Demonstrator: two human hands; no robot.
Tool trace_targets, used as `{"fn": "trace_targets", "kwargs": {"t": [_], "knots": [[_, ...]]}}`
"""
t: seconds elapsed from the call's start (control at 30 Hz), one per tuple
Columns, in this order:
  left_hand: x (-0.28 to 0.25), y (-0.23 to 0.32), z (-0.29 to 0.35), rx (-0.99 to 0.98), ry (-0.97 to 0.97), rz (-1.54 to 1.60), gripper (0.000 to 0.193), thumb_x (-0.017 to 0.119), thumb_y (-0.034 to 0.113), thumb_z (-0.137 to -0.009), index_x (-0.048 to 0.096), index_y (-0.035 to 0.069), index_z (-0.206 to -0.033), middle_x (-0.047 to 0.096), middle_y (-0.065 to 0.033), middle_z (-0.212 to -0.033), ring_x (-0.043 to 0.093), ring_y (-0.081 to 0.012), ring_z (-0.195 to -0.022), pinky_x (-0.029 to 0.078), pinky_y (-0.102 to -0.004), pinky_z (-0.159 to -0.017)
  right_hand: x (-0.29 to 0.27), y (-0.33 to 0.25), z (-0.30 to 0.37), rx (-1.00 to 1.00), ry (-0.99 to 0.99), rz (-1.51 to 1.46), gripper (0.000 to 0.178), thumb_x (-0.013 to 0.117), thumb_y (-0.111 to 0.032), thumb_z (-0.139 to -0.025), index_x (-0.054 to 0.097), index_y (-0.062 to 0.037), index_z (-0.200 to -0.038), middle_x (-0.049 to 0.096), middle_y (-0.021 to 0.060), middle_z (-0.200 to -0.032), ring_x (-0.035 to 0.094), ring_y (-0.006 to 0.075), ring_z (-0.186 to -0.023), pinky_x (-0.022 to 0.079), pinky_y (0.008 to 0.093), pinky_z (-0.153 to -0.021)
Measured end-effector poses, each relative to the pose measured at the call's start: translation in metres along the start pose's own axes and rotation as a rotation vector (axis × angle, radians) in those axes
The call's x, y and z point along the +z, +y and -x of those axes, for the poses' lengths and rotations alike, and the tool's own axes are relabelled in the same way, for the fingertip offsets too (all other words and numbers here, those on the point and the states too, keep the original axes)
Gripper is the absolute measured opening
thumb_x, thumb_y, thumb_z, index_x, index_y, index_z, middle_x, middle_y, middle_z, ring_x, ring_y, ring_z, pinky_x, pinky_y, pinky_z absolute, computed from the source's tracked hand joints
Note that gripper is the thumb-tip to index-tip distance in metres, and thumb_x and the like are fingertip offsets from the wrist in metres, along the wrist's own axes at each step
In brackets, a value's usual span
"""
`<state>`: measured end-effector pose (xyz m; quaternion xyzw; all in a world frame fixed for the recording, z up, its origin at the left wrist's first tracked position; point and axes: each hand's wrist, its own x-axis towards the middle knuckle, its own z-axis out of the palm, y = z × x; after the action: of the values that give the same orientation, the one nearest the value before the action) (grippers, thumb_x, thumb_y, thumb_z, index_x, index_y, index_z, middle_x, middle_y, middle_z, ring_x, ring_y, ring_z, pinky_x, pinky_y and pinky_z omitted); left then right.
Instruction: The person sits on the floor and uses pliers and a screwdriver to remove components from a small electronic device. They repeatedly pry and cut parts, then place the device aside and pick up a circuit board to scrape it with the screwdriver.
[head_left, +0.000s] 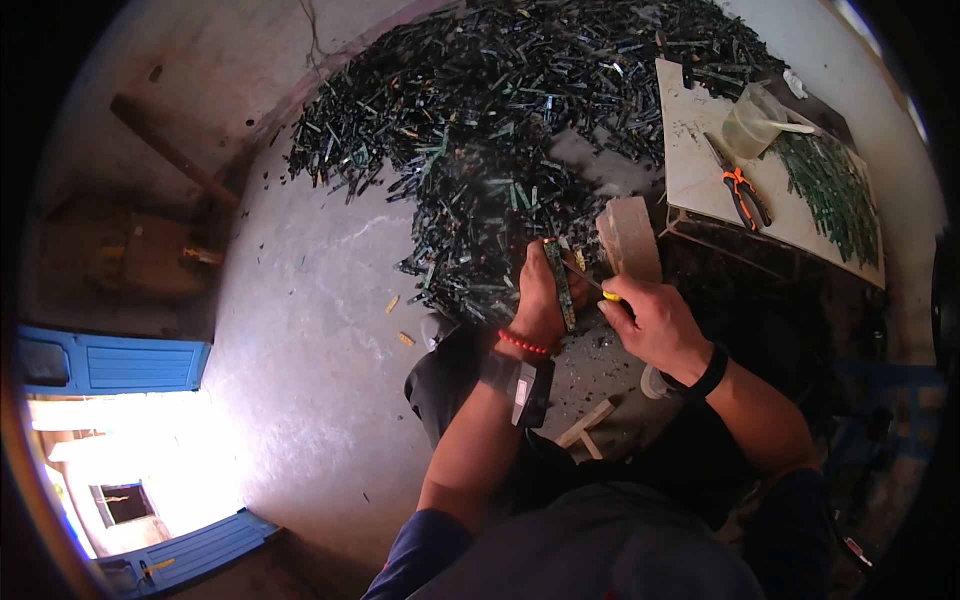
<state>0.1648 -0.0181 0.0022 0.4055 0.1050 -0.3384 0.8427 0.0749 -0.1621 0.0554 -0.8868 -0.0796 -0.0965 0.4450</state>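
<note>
My left hand (541, 300) is closed around a narrow green circuit board strip (560, 285), held upright over the floor. In my right hand (660, 325) is a screwdriver (611, 296) with a yellow handle, mostly covered by my fingers. Its thin shaft points left and reaches the strip; the exact contact of the tip is too small to tell. Just beyond my hands a brownish block (632, 243) stands on the floor. A large pile of dark strips (480, 110) spreads out past my left hand.
At the right, a low pale table (700, 175) holds orange-handled pliers (740, 185), a clear plastic jug (752, 122) and a heap of green strips (828, 195). A wooden piece (587, 425) lies near my legs. Blue doors (140, 362) stand at the left.
</note>
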Motion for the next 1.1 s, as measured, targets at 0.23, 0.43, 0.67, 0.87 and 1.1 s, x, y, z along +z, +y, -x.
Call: {"fn": "trace_targets", "kwargs": {"t": [0.23, 0.43, 0.67, 0.87, 1.1], "knots": [[0.010, -0.003, 0.008, -0.019, 0.029, 0.014, 0.051, 0.035, 0.055, -0.094, 0.045, 0.010, -0.071, 0.035, 0.0010, -0.052, 0.034, -0.0137, -0.043, 0.028, -0.0271, -0.040, -0.042, -0.006, -0.011, 0.768, -0.420, -0.859, 0.016, 0.056, -0.022, -0.094, 0.053, -0.0060, -0.094, 0.054, 0.0022, -0.070, 0.040, 0.0032, -0.044, 0.031, 0.0189, -0.037], [-0.009, -0.005, -0.005, -0.149, -0.051, 0.195, 0.048, 0.033, 0.053, -0.095, 0.045, 0.010, -0.077, 0.042, -0.0040, -0.057, 0.039, -0.0174, -0.044, 0.031, -0.0298, -0.040, -0.034, -0.006, -0.010, 0.800, -0.316, -0.971, 0.017, 0.054, -0.024, -0.095, 0.053, -0.0072, -0.095, 0.054, 0.0020, -0.070, 0.041, 0.0036, -0.046, 0.032, 0.0190, -0.038], [0.002, -0.002, 0.002, -0.120, -0.016, 0.162, 0.049, 0.031, 0.052, -0.095, 0.043, 0.010, -0.073, 0.040, -0.0037, -0.056, 0.038, -0.0176, -0.044, 0.030, -0.0295, -0.041, -0.039, -0.003, -0.014, 0.850, -0.347, -0.986, 0.020, 0.053, -0.026, -0.096, 0.054, -0.0065, -0.095, 0.053, 0.0021, -0.070, 0.039, 0.0031, -0.045, 0.029, 0.0179, -0.036], [0.010, 0.004, 0.003, -0.231, -0.075, 0.157, 0.046, 0.030, 0.047, -0.096, 0.040, 0.014, -0.066, 0.030, 0.0020, -0.052, 0.031, -0.0143, -0.044, 0.027, -0.0279, -0.042, -0.055, 0.005, -0.018, 0.758, -0.408, -0.895, 0.017, 0.057, -0.024, -0.093, 0.054, -0.0069, -0.095, 0.056, 0.0028, -0.069, 0.041, 0.0034, -0.044, 0.029, 0.0186, -0.036], [0.010, 0.003, 0.004, -0.279, -0.127, 0.118, 0.046, 0.029, 0.046, -0.095, 0.040, 0.013, -0.065, 0.029, 0.0016, -0.051, 0.026, -0.0144, -0.041, 0.023, -0.0287, -0.038, -0.069, 0.012, -0.021, 0.678, -0.422, -0.789, 0.016, 0.062, -0.020, -0.090, 0.058, -0.0048, -0.092, 0.057, 0.0023, -0.067, 0.040, 0.0025, -0.042, 0.029, 0.0183, -0.036]]}}
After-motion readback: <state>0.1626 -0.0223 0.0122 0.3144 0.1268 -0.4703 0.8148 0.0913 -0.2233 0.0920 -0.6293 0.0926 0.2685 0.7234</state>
